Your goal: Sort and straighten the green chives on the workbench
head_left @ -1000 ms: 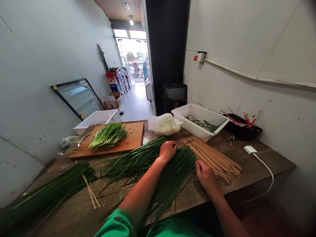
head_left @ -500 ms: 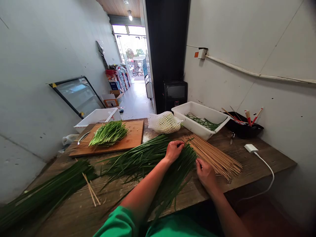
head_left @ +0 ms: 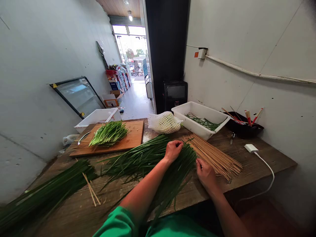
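My left hand (head_left: 173,149) rests curled on a wide pile of long green chives (head_left: 148,161) in the middle of the wooden table (head_left: 247,164), its fingertips pinching into the leaves. My right hand (head_left: 206,174) lies at the pile's right edge, fingers bent, touching the near ends of a fan of bamboo skewers (head_left: 212,154). Whether it grips a skewer is not visible.
A cutting board (head_left: 133,138) with trimmed chives (head_left: 108,133) and a knife (head_left: 82,138) lies at the back left. Behind are two white tubs (head_left: 195,126) (head_left: 98,118), a mesh bag (head_left: 164,123), a black tray of sticks (head_left: 243,128), a charger and cable (head_left: 251,148). More chives (head_left: 46,194) and loose skewers (head_left: 91,192) lie left.
My left hand has shifted a little right and forward on the chive pile and its fingers have curled. My right hand has hardly moved.
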A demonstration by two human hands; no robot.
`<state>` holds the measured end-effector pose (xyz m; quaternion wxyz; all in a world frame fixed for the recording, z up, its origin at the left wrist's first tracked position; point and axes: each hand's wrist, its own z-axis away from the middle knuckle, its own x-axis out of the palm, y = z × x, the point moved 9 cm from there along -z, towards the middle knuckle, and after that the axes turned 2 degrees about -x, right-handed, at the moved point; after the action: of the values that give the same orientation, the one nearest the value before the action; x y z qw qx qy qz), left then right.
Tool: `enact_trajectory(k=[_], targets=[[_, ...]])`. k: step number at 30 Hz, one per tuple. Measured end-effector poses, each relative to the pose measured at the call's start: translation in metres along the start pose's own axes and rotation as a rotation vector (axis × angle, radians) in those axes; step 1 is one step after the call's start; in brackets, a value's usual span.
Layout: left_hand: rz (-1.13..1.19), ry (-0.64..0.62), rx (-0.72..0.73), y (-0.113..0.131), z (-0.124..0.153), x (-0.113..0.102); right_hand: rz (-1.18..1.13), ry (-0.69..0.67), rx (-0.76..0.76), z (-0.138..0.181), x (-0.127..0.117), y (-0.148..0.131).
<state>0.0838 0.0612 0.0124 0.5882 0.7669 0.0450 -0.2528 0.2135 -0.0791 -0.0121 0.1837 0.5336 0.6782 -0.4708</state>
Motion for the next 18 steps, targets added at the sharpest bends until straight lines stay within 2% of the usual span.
enact_trajectory(k=[18], targets=[[-0.003,0.004,0.032,0.0023,-0.0001,-0.0016,0.002,0.013,-0.014,0.0002,-0.0009,-0.002]])
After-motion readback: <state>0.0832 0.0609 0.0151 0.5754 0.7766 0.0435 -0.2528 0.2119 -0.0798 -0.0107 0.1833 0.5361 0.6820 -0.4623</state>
